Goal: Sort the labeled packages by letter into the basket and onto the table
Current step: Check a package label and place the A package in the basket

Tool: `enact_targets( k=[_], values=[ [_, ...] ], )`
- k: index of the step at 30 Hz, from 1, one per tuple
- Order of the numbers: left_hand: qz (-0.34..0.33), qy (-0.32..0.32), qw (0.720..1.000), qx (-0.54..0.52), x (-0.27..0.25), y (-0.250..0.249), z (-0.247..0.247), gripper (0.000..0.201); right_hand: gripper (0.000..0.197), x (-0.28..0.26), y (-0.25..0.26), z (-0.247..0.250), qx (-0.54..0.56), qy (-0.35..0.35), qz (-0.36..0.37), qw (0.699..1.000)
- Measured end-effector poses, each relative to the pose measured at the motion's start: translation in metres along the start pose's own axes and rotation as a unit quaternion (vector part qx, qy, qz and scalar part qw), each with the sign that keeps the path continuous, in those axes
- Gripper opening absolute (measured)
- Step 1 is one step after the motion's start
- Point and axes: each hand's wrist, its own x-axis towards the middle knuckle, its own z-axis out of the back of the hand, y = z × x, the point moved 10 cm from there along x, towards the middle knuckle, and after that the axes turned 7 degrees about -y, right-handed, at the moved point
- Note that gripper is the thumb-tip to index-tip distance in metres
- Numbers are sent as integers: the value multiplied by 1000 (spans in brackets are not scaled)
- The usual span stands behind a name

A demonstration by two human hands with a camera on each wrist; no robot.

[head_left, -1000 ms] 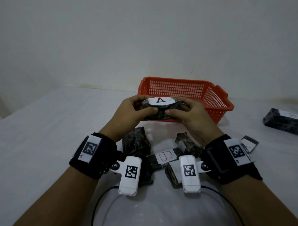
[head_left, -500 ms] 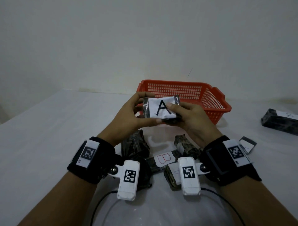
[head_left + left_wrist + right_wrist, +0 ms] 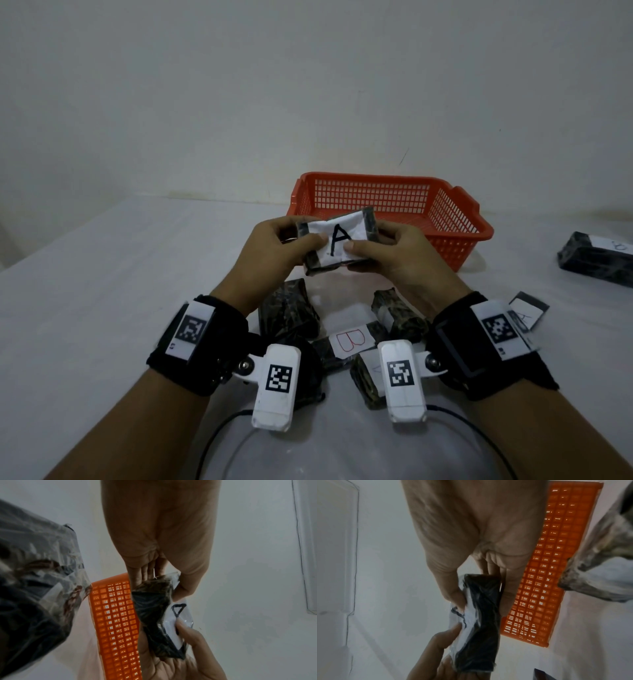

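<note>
held package: white label with a black handwritten "A", facing up in the head view
same package from the left wrist: only part of a black stroke of the letter shows on the white label
package lying on the table: white label with a red outlined "B"
flat package by the right wrist: label with a thin letter, seems an "A", not sure
far right package: label mark too blurred to read
wrist bands and cameras: black-and-white square code markers, no letters readable
</note>
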Motion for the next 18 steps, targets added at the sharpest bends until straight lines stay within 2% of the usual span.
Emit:
enact_targets(
  k=[4,7,9,11,13,18],
  values=[
    [9,-2,1000,-6,0,-1,2,29,29,-3,9,5,2,-25,15,1000],
    [-3,27,1000,7,0,-5,0,42,33,-5,18,8,0,-35,45,998],
    [-17,37,999,18,0,-8,0,42,36,-7,23,7,11,-27,56,998],
    [-29,24,999,33,1,-9,5,39,31,-9,27,3,36,-9,57,998],
    [-31,11,999,28,2,-9,8,39,20,-10,30,1,58,-3,47,997],
    [-47,10,999,3,0,-13,6,44,29,-14,15,-9,56,39,-42,997]
  ],
)
